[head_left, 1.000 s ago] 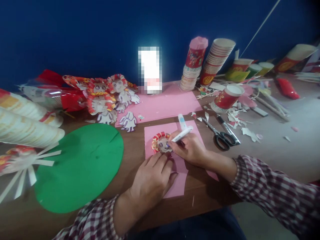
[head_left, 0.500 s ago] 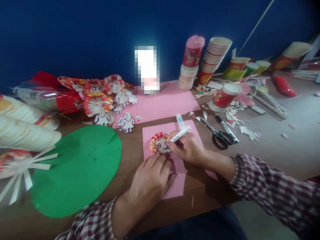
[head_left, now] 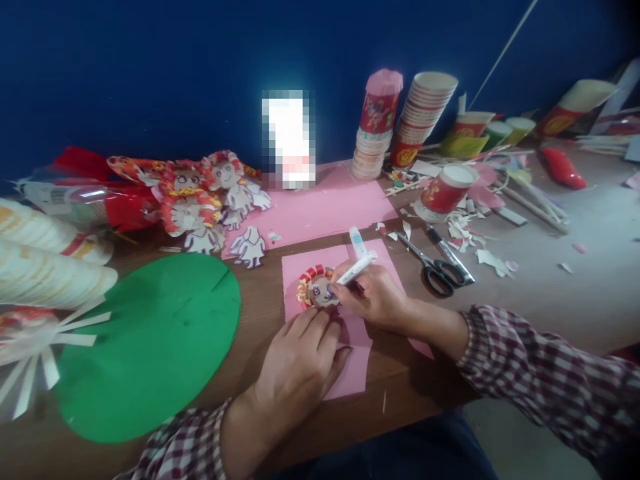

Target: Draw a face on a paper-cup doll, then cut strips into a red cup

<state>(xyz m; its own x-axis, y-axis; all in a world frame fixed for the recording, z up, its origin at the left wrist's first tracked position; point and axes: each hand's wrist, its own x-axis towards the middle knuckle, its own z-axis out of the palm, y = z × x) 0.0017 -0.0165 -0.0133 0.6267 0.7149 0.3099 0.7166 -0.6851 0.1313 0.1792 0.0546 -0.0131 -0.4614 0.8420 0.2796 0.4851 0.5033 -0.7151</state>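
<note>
My right hand [head_left: 376,295] grips a white marker pen [head_left: 356,268], its tip on a small round paper face with a red frilled rim [head_left: 315,288]. That face lies on a pink paper sheet [head_left: 305,267] on the brown table. My left hand [head_left: 300,360] lies flat, fingers stretched, pressing the pink sheet just below the face. A white glue stick [head_left: 357,241] lies on the sheet behind the marker.
A big green paper disc [head_left: 155,340] lies at the left. Black scissors [head_left: 435,267] lie right of the sheet. Finished paper dolls [head_left: 210,200], a larger pink sheet [head_left: 325,207], stacked paper cups [head_left: 425,113] and paper scraps [head_left: 475,240] fill the back. White paper plates [head_left: 45,267] sit far left.
The view has shifted slightly, so everything sits a little further left. Both hands stay in place on the paper face, the marker tip moving only slightly.
</note>
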